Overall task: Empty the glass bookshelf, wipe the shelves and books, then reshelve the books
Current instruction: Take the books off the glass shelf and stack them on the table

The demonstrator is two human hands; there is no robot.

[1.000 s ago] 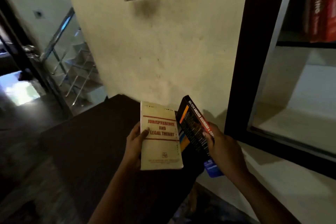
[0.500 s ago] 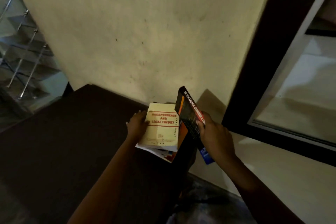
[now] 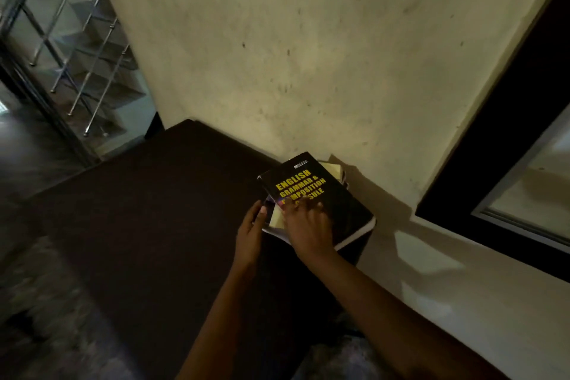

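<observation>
A black book (image 3: 327,194) with the yellow title "English Grammar & Composition Capsule" lies flat, cover up, on top of a small stack of books (image 3: 276,220) at the far right corner of the dark counter (image 3: 148,225), close against the cream wall (image 3: 308,55). It sits a little askew on the stack, so that pale cream pages and covers of the books below show at its near left side and at its far corner. The right hand (image 3: 308,227) lies on the near part of the black cover with its fingers (image 3: 294,206) spread and fairly straight, covering part of the title and gripping nothing. The left hand (image 3: 251,231) is at the left side of the stack, fingers extended along the edges of the lower books and the thumb pointing up beside them; it touches the stack and is not curled round any book. To the right stands the dark frame of the bookshelf (image 3: 493,163), with a pale metal channel and a glass pane inside it. At the far left a steel stair railing (image 3: 77,55) rises beside grey steps.
</observation>
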